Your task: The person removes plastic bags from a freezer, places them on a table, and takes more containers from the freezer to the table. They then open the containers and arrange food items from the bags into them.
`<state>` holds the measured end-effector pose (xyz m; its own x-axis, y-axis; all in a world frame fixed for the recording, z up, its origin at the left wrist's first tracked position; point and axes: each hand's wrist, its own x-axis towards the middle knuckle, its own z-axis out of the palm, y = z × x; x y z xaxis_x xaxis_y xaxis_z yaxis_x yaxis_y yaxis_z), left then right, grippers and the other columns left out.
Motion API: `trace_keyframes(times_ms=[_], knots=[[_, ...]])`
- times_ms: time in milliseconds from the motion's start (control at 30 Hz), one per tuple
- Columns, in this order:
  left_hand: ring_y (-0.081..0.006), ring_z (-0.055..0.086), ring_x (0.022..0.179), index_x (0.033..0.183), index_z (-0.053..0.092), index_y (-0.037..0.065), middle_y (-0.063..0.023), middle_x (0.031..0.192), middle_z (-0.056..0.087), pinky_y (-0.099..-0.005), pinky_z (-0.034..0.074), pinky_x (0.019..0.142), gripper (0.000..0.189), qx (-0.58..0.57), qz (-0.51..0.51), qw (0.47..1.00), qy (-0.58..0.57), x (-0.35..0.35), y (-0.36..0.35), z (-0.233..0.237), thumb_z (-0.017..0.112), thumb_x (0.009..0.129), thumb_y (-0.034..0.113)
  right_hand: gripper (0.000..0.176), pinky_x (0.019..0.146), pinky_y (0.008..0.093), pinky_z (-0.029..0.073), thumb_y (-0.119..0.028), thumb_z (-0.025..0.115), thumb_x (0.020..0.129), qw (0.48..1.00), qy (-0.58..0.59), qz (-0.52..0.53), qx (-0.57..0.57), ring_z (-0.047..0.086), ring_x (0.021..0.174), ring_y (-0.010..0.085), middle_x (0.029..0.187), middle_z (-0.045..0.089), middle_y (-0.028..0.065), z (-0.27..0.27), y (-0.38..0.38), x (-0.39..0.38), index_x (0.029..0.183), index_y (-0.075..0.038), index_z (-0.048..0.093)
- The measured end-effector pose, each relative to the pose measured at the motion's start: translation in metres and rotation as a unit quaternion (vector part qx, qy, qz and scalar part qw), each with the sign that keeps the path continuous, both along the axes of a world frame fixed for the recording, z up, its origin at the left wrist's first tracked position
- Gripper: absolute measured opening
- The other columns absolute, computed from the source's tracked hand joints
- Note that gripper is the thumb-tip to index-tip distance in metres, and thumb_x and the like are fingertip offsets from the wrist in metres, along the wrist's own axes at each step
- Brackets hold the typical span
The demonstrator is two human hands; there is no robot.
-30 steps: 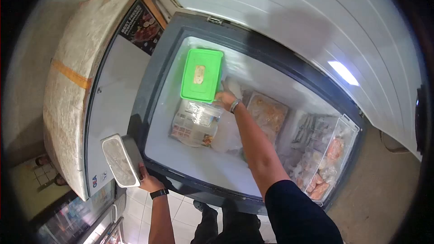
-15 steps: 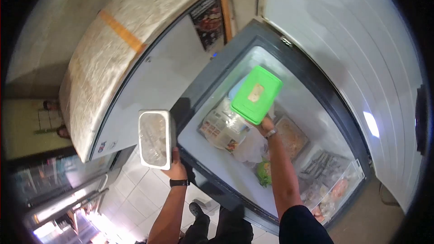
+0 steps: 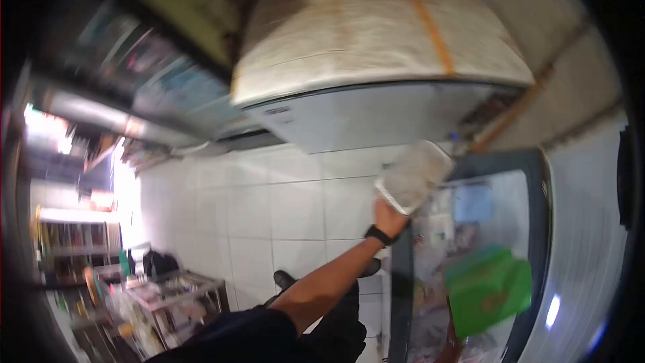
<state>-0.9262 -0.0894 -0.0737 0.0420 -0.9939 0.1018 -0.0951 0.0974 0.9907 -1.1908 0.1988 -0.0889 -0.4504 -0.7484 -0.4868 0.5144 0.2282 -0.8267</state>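
Note:
My left hand is closed on the near end of a white-rimmed rectangular tub, blurred by motion. The tub is held up beside the corner of the open chest freezer, and its contents cannot be made out. Over the freezer's inside, a plastic container with a bright green lid is gripped at its left edge by my right hand. Most of that hand's fingers are hidden under the container. Below it, a light blue lid and blurred bags lie inside the freezer.
A second chest freezer with a worn, taped cover stands ahead. White floor tiles stretch to the left. A metal-framed table with items on it is at lower left, shelves behind. The raised freezer lid is at right.
My view has swung left, bringing the floor, table and shelves into sight. Both hands keep their containers; the green-lidded one now appears lower right, nearer to me.

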Motion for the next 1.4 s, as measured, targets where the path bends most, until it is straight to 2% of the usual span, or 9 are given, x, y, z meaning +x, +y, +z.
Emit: trace_keyframes(times_ms=[233, 467, 667, 833, 967, 1067, 1167, 1300, 1400], knots=[[-0.0391, 0.052, 0.120, 0.125, 0.061, 0.007, -0.0199, 0.132, 0.056, -0.0443, 0.042, 0.101, 0.057, -0.018, 0.081, 0.993, -0.087, 0.153, 0.097, 0.051, 0.079, 0.076, 0.032, 0.062, 0.106, 0.0568, 0.040, -0.033, 0.065, 0.092, 0.991, 0.029, 0.127, -0.016, 0.051, 0.126, 0.0306, 0.143, 0.049, 0.0113, 0.106, -0.014, 0.148, 0.143, -0.008, 0.042], [-0.0262, 0.057, 0.121, 0.138, 0.046, 0.004, -0.0103, 0.138, 0.053, -0.0495, 0.047, 0.104, 0.039, 0.049, 0.044, 0.998, 0.004, 0.419, 0.279, 0.092, 0.032, 0.105, 0.020, 0.063, 0.106, 0.0597, 0.039, -0.033, 0.066, 0.091, 0.962, -0.011, 0.267, -0.055, 0.050, 0.128, 0.0317, 0.144, 0.048, 0.0116, 0.163, -0.019, 0.321, 0.144, -0.009, 0.042], [-0.0197, 0.066, 0.105, 0.119, 0.061, -0.001, -0.0114, 0.115, 0.068, -0.0349, 0.051, 0.093, 0.044, 0.104, 0.254, 0.952, -0.131, 0.628, 0.452, 0.181, 0.074, 0.082, 0.017, 0.064, 0.106, 0.0621, 0.038, -0.034, 0.067, 0.090, 0.917, -0.090, 0.381, -0.079, 0.049, 0.129, 0.0326, 0.144, 0.048, 0.0117, 0.203, -0.027, 0.484, 0.144, -0.010, 0.042], [-0.0217, 0.071, 0.091, 0.101, 0.072, 0.004, -0.0113, 0.100, 0.074, -0.0333, 0.054, 0.081, 0.027, 0.175, 0.463, 0.852, -0.170, 0.716, 0.577, 0.182, 0.078, 0.077, 0.016, 0.065, 0.106, 0.0641, 0.037, -0.034, 0.067, 0.089, 0.872, -0.196, 0.443, -0.071, 0.048, 0.130, 0.0333, 0.145, 0.047, 0.0119, 0.237, -0.036, 0.594, 0.144, -0.010, 0.042], [-0.0235, 0.071, 0.091, 0.102, 0.072, 0.004, -0.0107, 0.101, 0.074, -0.0339, 0.054, 0.079, 0.032, 0.141, 0.563, 0.781, -0.231, 0.755, 0.609, 0.198, 0.081, 0.073, 0.013, 0.067, 0.107, 0.0681, 0.034, -0.035, 0.070, 0.087, 0.854, -0.156, 0.493, -0.054, 0.045, 0.132, 0.0351, 0.146, 0.046, 0.0121, 0.235, -0.061, 0.685, 0.143, -0.012, 0.043], [-0.0224, 0.069, 0.091, 0.108, 0.063, -0.003, -0.0117, 0.101, 0.071, -0.0346, 0.054, 0.080, 0.049, 0.115, 0.715, 0.686, -0.068, 0.763, 0.621, 0.172, 0.087, 0.067, 0.010, 0.068, 0.109, 0.0667, 0.033, -0.036, 0.072, 0.085, 0.806, -0.085, 0.582, -0.067, 0.046, 0.132, 0.0346, 0.145, 0.047, 0.0097, 0.228, -0.085, 0.743, 0.143, -0.014, 0.043], [-0.0209, 0.067, 0.090, 0.109, 0.061, -0.005, -0.0120, 0.100, 0.070, -0.0334, 0.052, 0.081, 0.051, 0.121, 0.765, 0.630, -0.059, 0.789, 0.607, 0.182, 0.088, 0.069, 0.011, 0.070, 0.109, 0.0666, 0.032, -0.035, 0.074, 0.084, 0.798, -0.192, 0.568, -0.054, 0.046, 0.131, 0.0348, 0.144, 0.048, 0.0102, 0.228, -0.098, 0.822, 0.143, -0.015, 0.044], [-0.0193, 0.066, 0.093, 0.109, 0.062, -0.004, -0.0109, 0.103, 0.069, -0.0329, 0.051, 0.084, 0.048, 0.066, 0.825, 0.561, 0.035, 0.836, 0.581, 0.175, 0.087, 0.071, 0.011, 0.066, 0.108, 0.0669, 0.033, -0.037, 0.070, 0.086, 0.758, -0.048, 0.644, -0.095, 0.047, 0.130, 0.0344, 0.144, 0.048, 0.0103, 0.230, -0.116, 0.922, 0.143, -0.015, 0.044], [-0.0206, 0.063, 0.102, 0.118, 0.057, -0.002, -0.0100, 0.112, 0.065, -0.0326, 0.050, 0.089, 0.051, 0.108, 0.815, 0.567, 0.044, 0.879, 0.565, 0.182, 0.083, 0.074, 0.006, 0.065, 0.108, 0.0670, 0.033, -0.038, 0.069, 0.087, 0.716, 0.037, 0.687, -0.122, 0.047, 0.131, 0.0344, 0.144, 0.048, 0.0103, 0.228, -0.146, 0.994, 0.143, -0.014, 0.044]])
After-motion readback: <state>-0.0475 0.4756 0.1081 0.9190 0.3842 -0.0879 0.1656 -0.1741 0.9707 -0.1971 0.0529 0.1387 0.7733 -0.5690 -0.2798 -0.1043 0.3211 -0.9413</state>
